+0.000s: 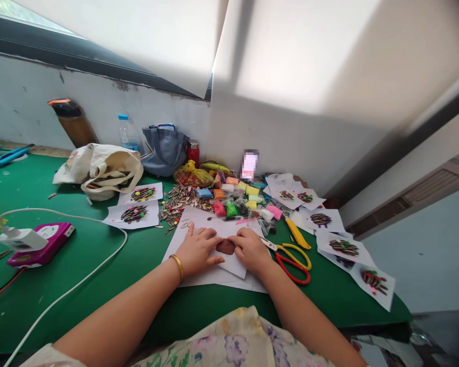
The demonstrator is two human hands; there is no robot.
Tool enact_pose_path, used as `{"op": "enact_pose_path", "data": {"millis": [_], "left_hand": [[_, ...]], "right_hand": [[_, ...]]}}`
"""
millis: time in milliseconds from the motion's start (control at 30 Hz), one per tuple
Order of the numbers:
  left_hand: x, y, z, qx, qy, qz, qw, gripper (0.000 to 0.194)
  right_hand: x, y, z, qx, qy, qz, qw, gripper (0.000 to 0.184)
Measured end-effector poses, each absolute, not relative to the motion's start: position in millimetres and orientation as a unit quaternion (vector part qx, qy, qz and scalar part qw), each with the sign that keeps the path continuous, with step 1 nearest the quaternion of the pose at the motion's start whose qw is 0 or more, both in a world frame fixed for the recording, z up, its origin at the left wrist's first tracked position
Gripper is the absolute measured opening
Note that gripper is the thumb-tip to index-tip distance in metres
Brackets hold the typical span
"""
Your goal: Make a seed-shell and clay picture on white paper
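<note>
A flat piece of brown clay (225,247) lies on white paper (208,275) in front of me. My left hand (199,250) rests on the sheet with fingers spread, its index finger and thumb at the clay's left side. The curled fingers of my right hand (250,251) grip the clay's upper right edge. Beside that hand lie scissors (294,260) with one yellow and one red handle, and a yellow utility knife (297,234). A pile of sunflower seeds (183,199) and bagged coloured clay (231,209) sit just beyond the paper.
Seed-and-clay pictures lie on cards at left (133,214) and right (344,248). Farther back stand a cloth bag (99,165), a blue bag (164,150), a water bottle (128,135) and a phone (249,164). A purple power strip (42,244) and white cable (80,283) occupy the left.
</note>
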State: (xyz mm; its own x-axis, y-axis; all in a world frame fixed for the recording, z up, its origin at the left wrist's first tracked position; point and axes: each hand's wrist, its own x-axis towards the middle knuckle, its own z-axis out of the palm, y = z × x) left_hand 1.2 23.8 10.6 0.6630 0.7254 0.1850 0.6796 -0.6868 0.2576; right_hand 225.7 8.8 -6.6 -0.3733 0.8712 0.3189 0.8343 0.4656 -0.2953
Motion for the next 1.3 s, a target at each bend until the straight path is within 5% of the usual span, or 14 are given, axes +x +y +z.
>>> {"op": "enact_pose_path", "data": {"millis": [433,1300], "left_hand": [[-6.4,32.5,10.8,0.907,0.369,0.166,0.118,0.042],[-7.1,36.0,6.2,0.910,0.363,0.158,0.118,0.050]], "right_hand": [[212.4,3.9,0.0,-0.498,-0.840,0.020,0.213,0.032],[202.5,-4.4,8.2,-0.463,-0.866,0.011,0.187,0.028]]}}
